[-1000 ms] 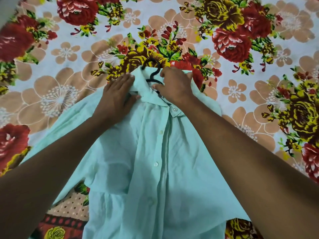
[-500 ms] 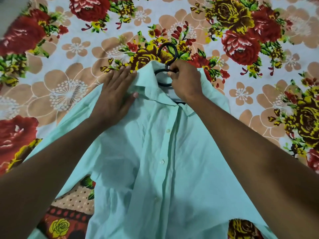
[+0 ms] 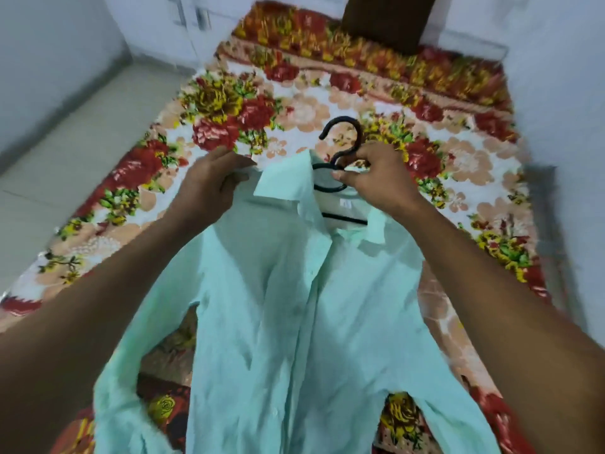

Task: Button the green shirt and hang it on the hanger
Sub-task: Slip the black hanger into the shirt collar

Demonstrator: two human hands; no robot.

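The pale green shirt (image 3: 294, 322) hangs in front of me, buttoned down its front, with its collar on a black hanger (image 3: 342, 149). The hanger's hook sticks up out of the collar opening. My right hand (image 3: 370, 181) is closed on the neck of the hanger just under the hook. My left hand (image 3: 209, 185) grips the shirt's left shoulder beside the collar. The sleeves droop at both sides, and the hanger's shoulders are hidden inside the shirt.
Below the shirt lies a bed (image 3: 458, 165) covered with a floral sheet of red, yellow and peach flowers. A dark brown pillow or headboard (image 3: 386, 18) is at its far end. Pale tiled floor (image 3: 65, 152) runs along the left, white walls around.
The shirt and hanger have been lifted off the bed. The hook has come fully out of the collar. My view has tilted up, so the bed's far end and the floor show.
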